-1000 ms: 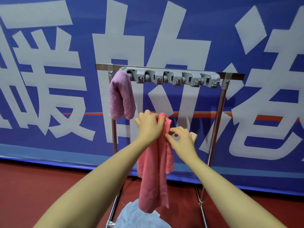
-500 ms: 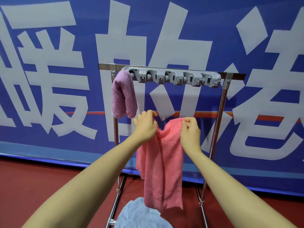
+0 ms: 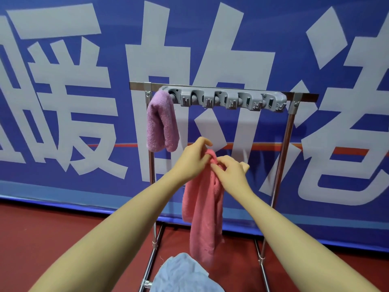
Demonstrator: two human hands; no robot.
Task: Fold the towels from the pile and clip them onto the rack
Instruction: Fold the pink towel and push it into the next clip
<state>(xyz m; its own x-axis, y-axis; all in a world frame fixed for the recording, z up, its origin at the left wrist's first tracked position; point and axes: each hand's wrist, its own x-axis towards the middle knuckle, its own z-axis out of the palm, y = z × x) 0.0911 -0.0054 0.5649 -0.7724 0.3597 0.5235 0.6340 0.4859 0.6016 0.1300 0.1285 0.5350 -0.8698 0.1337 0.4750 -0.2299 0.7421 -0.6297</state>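
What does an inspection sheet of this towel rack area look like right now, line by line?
Surface: red floor; no table in view.
Job's things: purple towel hangs folded from the leftmost clip of the grey clip bar on the metal rack; the other clips are empty. Pink towel hangs bunched from both hands, below the bar.
Clutter: light blue cloth at the bottom edge.
Grippers: left hand and right hand both pinch the pink towel's top.
Cables: nothing seen.
Surroundings: blue banner with large white characters behind the rack.
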